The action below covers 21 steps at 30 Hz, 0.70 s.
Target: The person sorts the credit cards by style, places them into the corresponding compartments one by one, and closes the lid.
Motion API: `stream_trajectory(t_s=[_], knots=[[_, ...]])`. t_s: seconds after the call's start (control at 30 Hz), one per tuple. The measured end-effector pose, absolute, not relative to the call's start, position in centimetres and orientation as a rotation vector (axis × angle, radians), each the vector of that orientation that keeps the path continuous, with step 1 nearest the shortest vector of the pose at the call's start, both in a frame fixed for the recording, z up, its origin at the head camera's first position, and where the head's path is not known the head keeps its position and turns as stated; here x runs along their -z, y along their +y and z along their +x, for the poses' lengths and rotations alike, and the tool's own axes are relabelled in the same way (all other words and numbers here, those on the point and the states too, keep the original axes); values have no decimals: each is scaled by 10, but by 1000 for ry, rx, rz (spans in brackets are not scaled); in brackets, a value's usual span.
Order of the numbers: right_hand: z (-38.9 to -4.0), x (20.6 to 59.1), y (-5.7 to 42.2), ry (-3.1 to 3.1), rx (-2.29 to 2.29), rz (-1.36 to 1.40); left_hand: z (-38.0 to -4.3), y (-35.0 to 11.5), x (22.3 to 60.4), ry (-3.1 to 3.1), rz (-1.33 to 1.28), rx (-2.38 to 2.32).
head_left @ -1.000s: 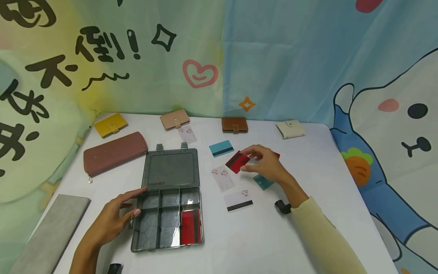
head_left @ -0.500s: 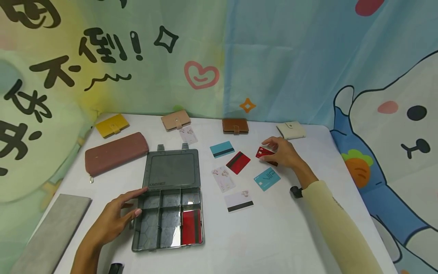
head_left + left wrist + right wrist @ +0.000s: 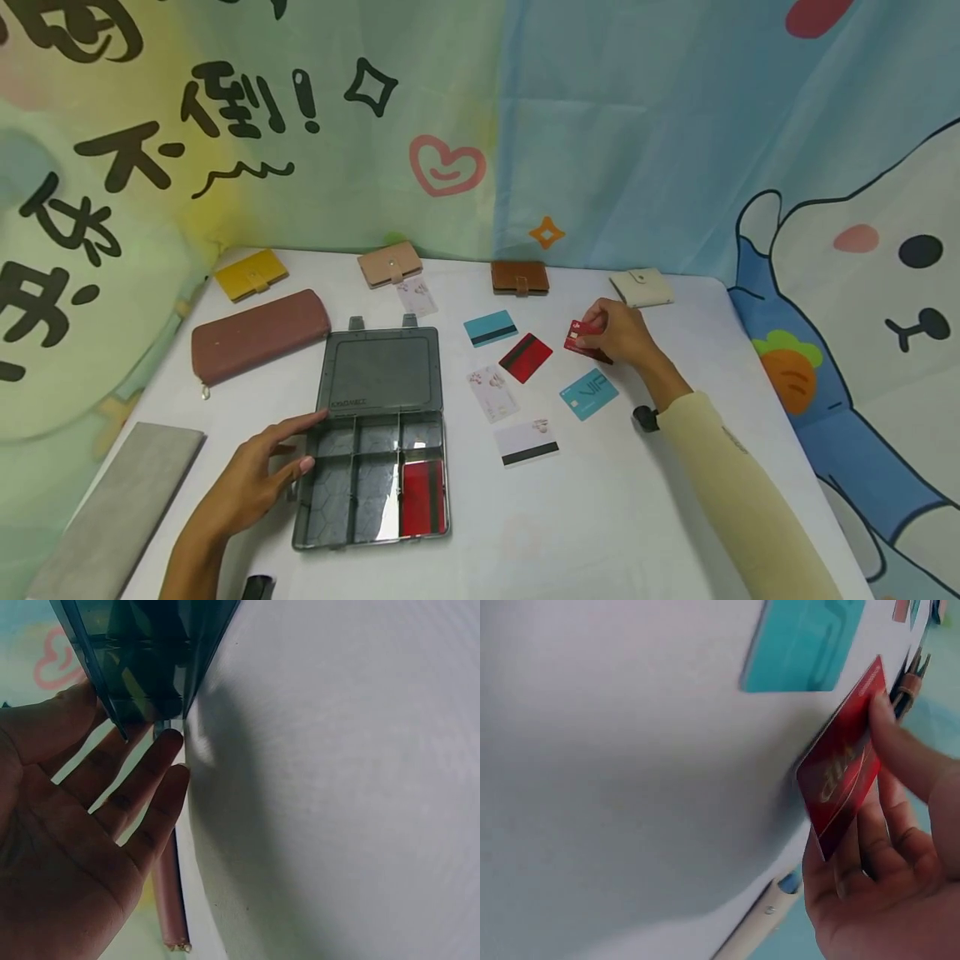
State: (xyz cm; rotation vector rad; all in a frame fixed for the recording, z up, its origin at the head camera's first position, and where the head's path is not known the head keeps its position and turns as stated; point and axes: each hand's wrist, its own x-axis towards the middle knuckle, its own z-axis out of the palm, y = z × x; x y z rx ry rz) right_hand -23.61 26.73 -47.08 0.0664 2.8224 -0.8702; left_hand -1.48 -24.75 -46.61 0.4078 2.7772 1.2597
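My right hand point(image 3: 621, 333) pinches a red card point(image 3: 581, 340) between thumb and fingers over the right part of the table. In the right wrist view this red card point(image 3: 840, 765) stands tilted, gold lettering on its face. My left hand point(image 3: 251, 479) touches the left side of an open dark translucent divided box point(image 3: 377, 417), its fingers nearly straight. The left wrist view shows the left hand point(image 3: 82, 825) beside the box's edge point(image 3: 142, 667). A red striped card point(image 3: 422, 497) lies in the box's front right compartment.
Between box and right hand lie a red striped card point(image 3: 526, 358), blue cards point(image 3: 588, 393) and pale cards point(image 3: 527, 442). Small wallets point(image 3: 520, 277) line the back edge. A long brown purse point(image 3: 260, 337) and a grey slab point(image 3: 120, 508) are at left.
My right hand has let go of the red striped card, which stays on the table, moved right and taken hold of another red card. The left hand keeps its place at the box.
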Motion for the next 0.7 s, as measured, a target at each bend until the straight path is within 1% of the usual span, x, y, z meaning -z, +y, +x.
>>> stream_trajectory(t_s=[0.17, 0.3, 0.43, 0.57, 0.7], knots=[[-230, 456, 265, 2874, 866, 39, -16, -248, 466, 2783, 420, -1264], [-221, 440, 263, 2861, 856, -77, -15, -247, 466, 2781, 417, -1263], [-207, 427, 256, 2774, 954, -205, -15, -247, 465, 2780, 410, -1255], [-187, 419, 238, 2622, 1138, -276, -15, -247, 465, 2782, 417, -1252], [-161, 415, 209, 2482, 1293, -278, -15, -247, 465, 2780, 411, -1249]])
